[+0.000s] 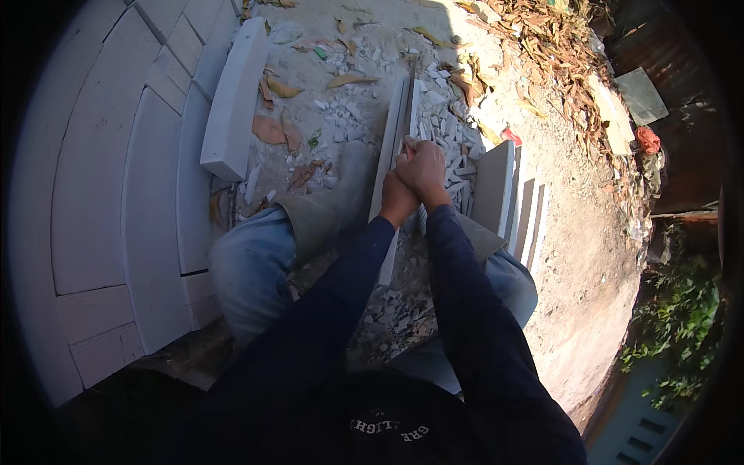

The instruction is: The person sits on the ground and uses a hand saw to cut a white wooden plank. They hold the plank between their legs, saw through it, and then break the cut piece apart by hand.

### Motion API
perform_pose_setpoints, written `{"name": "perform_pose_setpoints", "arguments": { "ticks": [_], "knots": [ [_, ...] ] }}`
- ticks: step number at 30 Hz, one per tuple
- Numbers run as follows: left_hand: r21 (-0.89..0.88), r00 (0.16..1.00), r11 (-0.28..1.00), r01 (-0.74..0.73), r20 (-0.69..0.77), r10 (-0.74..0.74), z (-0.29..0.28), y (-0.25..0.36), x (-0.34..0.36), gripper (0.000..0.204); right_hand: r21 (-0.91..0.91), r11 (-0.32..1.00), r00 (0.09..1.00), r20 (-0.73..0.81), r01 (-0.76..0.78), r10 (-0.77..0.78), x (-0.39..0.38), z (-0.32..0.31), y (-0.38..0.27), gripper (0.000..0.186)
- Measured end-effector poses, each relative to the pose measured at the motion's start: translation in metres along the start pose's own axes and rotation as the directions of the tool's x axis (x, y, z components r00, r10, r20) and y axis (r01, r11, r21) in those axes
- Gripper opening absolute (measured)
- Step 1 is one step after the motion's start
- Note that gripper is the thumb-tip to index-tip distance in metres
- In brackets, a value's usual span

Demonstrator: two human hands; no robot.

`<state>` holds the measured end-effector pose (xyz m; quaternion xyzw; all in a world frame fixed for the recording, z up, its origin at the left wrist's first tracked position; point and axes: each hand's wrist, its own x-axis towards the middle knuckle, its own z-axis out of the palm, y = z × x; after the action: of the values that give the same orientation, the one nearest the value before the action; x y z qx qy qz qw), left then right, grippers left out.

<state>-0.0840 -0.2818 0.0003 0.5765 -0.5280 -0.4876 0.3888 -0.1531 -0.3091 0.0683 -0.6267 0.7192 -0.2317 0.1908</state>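
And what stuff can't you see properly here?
All in the head view:
- Small red thing: the right hand hides most of it, so I can't tell what it is.
- Left hand: partly hidden behind the right hand.
- Long pale block: its middle is covered by both hands.
- Pale blocks at left: cut off by the picture's dark round edge.

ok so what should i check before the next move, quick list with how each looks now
1. Right hand closed on the thin tool: ok, fingers curled.
2. Left hand gripping firmly: cannot tell, partly hidden.
3. Pale strip held steady: cannot tell.
4. White chips cleared away: not ok, scattered beside the strip.
5. Upright slabs clear of both hands: ok, standing apart to the right.
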Motion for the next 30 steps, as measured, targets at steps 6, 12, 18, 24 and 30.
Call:
{"name": "perform_pose_setpoints", "arguments": {
  "ticks": [6,12,18,24,30],
  "knots": [
    [0.064,0.975,0.975,-0.212,-0.053,0.215,-0.024,-0.014,-0.16,0.05,0.04,0.994,0.994,-0.044,0.102,-0.1,-0.16,0.006,0.005,0.055],
    [-0.064,0.999,0.997,-0.044,-0.013,0.043,0.02,0.011,0.05,0.033,-0.045,0.999,0.998,-0.062,-0.019,0.016,0.06,-0.009,0.015,0.028],
    [0.019,0.999,0.999,0.034,0.029,-0.034,0.004,-0.017,-0.04,0.033,-0.035,0.999,1.0,0.018,-0.01,0.011,-0.039,-0.005,0.002,0.05],
    [0.091,0.988,0.984,-0.151,0.021,0.15,-0.024,-0.012,-0.155,0.058,0.057,0.995,0.996,-0.038,0.085,-0.083,-0.153,0.004,0.006,0.057],
    [-0.018,0.997,0.999,0.044,0.064,-0.043,0.01,0.008,0.053,0.033,-0.01,0.998,0.997,-0.037,-0.069,0.068,0.063,-0.001,0.014,0.03]
  ]
}}
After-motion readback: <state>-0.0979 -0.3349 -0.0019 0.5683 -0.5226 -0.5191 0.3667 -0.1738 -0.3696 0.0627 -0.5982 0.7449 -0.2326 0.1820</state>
